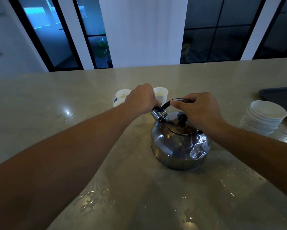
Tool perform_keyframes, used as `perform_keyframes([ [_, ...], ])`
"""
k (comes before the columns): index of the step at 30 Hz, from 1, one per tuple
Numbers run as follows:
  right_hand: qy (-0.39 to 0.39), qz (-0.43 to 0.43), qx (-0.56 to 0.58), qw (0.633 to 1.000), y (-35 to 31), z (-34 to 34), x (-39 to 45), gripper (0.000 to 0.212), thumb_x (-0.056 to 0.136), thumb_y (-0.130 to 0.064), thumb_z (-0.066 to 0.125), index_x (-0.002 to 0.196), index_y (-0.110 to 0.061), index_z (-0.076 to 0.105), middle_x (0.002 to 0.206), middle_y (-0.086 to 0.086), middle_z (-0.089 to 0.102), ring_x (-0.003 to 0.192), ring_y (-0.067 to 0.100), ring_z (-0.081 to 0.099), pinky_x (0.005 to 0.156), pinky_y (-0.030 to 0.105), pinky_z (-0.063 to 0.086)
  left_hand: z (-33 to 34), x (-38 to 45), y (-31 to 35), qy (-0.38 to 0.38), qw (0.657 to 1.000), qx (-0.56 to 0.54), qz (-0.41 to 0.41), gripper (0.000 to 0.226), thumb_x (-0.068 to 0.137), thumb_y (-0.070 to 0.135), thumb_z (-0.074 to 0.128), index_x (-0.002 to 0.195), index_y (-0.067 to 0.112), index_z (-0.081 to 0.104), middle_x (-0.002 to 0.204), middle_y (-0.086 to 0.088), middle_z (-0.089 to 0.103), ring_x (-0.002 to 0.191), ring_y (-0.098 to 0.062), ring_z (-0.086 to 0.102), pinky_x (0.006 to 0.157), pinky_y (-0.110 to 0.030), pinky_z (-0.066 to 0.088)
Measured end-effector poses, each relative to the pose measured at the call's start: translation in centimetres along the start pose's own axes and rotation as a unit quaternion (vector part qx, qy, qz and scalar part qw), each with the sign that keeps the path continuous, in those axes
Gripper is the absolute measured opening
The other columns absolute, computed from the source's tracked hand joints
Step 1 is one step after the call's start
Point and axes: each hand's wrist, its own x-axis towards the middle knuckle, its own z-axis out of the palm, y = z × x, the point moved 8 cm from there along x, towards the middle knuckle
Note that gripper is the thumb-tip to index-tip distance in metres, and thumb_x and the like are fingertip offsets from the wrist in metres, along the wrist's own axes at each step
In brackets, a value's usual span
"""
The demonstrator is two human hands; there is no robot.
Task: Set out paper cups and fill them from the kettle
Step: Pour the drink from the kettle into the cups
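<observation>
While my right hand (197, 110) grips the kettle (179, 143) handle, my left hand (142, 98) pinches the spout cap.
Paper cups (161, 94) behind (no legible writing anywhere).

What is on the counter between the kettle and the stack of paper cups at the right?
Nothing: the head view shows bare counter between the kettle and the stack of cups.

Kettle (179, 143) sits on the worktop (56, 100) beneath both hands; cups (161, 94) lie beyond the left hand (142, 98), the cup stack (263, 118) right of the right hand (199, 108).
</observation>
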Motion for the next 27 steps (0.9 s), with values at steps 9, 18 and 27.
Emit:
perform_keyframes([
  [9, -0.002, -0.008, 0.001, 1.0, -0.05, 0.04, 0.07, 0.026, 0.079, -0.045, 0.079, 0.076, -0.019, 0.077, 0.067, 0.007, 0.068, 0.053, 0.009, 0.054, 0.053, 0.026, 0.043, -0.1, 0.01, 0.11, 0.002, 1.0, 0.004, 0.002, 0.022, 0.08, 0.037, 0.079, 0.087, 0.017, 0.077, 0.084, -0.005, 0.07, 0.081, -0.027, 0.065, 0.076, -0.037, 0.054],
  [18, -0.007, -0.006, 0.012, 1.0, -0.07, 0.05, -0.01, 0.023, 0.08, -0.042, 0.08, 0.076, -0.02, 0.076, 0.063, 0.004, 0.067, 0.045, 0.004, 0.055, 0.046, 0.02, 0.044, -0.06, 0.15, 0.1, -0.001, 1.0, 0.009, 0.006, 0.026, 0.08, 0.039, 0.08, 0.089, 0.015, 0.076, 0.084, -0.004, 0.07, 0.081, -0.026, 0.066, 0.079, -0.039, 0.055],
  [27, 0.0, -0.008, -0.004, 1.0, -0.17, 0.07, 0.02, 0.025, 0.079, -0.045, 0.079, 0.076, -0.019, 0.077, 0.069, 0.008, 0.069, 0.067, 0.027, 0.066, 0.061, 0.04, 0.055, -0.03, -0.08, 0.79, -0.01, 0.999, 0.028, 0.028, 0.021, 0.085, 0.033, 0.075, 0.089, 0.012, 0.074, 0.087, -0.007, 0.07, 0.082, -0.028, 0.065, 0.078, -0.04, 0.055],
])
